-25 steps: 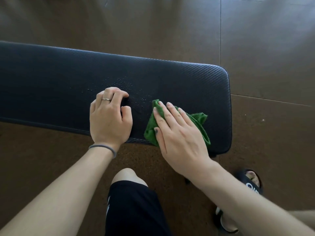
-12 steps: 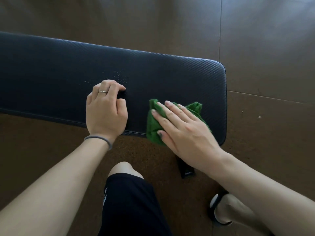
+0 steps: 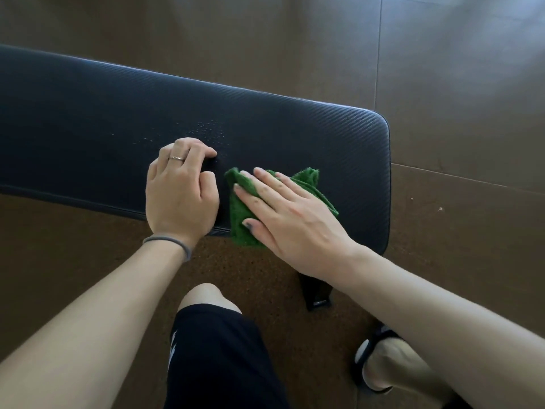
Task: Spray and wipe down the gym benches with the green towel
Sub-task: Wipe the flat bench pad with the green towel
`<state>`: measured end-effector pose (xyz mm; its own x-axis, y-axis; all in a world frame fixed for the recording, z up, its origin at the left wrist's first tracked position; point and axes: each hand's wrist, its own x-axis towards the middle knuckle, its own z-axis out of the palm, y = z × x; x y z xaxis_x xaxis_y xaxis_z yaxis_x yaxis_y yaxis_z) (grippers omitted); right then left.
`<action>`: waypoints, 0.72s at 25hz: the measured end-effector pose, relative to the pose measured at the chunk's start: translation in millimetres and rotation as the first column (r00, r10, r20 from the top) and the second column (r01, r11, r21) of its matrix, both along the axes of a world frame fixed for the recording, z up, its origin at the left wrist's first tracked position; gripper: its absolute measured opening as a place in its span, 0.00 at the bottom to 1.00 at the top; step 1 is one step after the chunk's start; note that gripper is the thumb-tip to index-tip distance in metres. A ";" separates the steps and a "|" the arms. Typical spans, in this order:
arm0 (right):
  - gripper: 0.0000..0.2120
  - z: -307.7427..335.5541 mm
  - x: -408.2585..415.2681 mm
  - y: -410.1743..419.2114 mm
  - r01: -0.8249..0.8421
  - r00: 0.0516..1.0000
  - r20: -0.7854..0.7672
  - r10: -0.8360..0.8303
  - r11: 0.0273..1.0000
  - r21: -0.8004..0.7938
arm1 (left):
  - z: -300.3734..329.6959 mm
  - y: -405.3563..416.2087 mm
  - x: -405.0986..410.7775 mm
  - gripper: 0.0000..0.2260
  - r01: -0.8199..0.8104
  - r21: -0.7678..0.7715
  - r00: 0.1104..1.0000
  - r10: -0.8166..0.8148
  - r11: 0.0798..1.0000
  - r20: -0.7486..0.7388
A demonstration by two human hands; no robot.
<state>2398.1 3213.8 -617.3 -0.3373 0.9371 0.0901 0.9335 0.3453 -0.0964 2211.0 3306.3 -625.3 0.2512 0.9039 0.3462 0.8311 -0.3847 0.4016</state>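
The green towel (image 3: 283,202) was seen bunched at the near edge of the counter (image 3: 295,134) by its right end, pressed flat under the outstretched right hand (image 3: 290,219), with spray droplets (image 3: 206,132) left beyond the left hand (image 3: 181,191), curled around something dark and unidentifiable.

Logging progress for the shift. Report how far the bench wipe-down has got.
Done: spraying here, since droplets bead on the bench. In hand: the right hand presses the green towel flat near the bench's end, while the left hand curls round a small dark object, likely the sprayer. Left: wiping up those droplets and the long stretch toward the left.
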 end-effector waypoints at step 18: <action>0.24 11.0 28.3 136.0 0.315 0.946 -0.042 -0.321 0.942 -0.114 | 1.2 -2.1 2.6 0.16 -0.049 -0.011 0.999 0.049 0.999 0.020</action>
<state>2426.5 3349.8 -606.3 -0.0174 0.9998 -0.0034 0.9846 0.0165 -0.1740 2213.5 3304.2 -624.1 0.1994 0.9184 0.3417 0.8405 -0.3396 0.4223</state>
